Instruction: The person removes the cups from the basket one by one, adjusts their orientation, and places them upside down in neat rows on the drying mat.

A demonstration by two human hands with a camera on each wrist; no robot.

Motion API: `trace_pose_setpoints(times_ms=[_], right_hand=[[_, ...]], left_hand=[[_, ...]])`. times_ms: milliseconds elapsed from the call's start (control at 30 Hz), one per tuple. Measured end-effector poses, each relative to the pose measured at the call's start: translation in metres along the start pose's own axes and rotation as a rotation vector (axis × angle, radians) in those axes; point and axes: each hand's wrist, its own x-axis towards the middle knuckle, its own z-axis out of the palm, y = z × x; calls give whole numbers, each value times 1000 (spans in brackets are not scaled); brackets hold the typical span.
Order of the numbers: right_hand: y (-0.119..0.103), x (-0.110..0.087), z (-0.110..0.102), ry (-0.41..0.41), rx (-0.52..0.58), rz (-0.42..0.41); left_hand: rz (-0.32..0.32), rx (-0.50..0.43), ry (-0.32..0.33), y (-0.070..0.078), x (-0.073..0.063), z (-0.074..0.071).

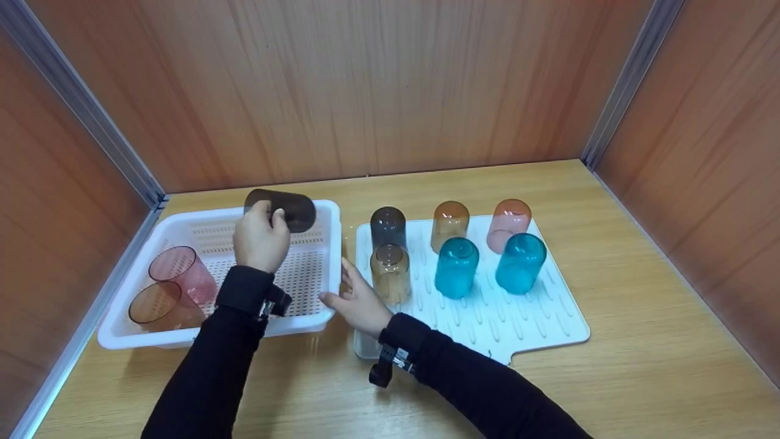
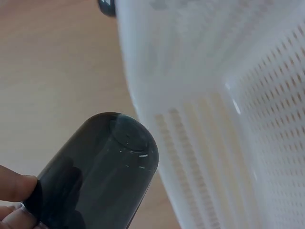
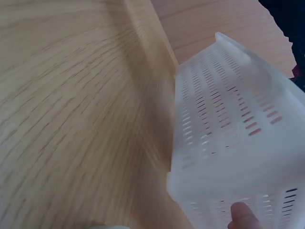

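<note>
A dark smoky tumbler [image 1: 298, 212] lies sideways in my left hand [image 1: 262, 238], above the far right part of a white perforated basket [image 1: 332, 244]. My left thumb and fingers grip it near one end; in the left wrist view the tumbler's [image 2: 105, 167] rounded base points away from the fingers [image 2: 14, 183]. Beside the basket's right end, my right hand [image 1: 362, 305] touches the outer wall, thumb and fingers spread. A fingertip [image 3: 243, 217] shows against the slotted basket wall [image 3: 214, 157] in the right wrist view. A pink tumbler [image 1: 183, 271] and an amber tumbler [image 1: 164, 305] lean inside the basket.
Right of the basket lies a white ridged drying mat [image 1: 548, 329]. Several tumblers stand upside down on it, including a dark one [image 1: 388, 225], a pale brown one [image 1: 390, 274] and a teal one [image 1: 457, 268]. Wood-grain panels [image 1: 365, 91] enclose the table [image 1: 658, 317].
</note>
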Motion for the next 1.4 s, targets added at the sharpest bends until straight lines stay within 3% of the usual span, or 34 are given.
trace_pose_setpoints(times_ms=[167,367,667,800,1000,1133,1400], right_hand=[[-13,-6,-6,44,-28,60],[-33,-18,-19,42,53,-30],[-54,-22,-50,145,319,-206],[-55,-25,-58,141,344,-233],[-50,-28,-62,149,304,-288],[-52,-33,-64,205,276,-330],[-65,-47,-77,274,-9,-388]], left_hand=[[67,-108,25,20,-17,0],[109,-252,-26,39,-41,-2],[27,-516,-183,56,-72,1],[10,-597,-239,58,-85,8],[23,-659,-258,57,-100,17],[0,-731,-284,57,-106,21],[-19,-856,-363,47,-120,28]])
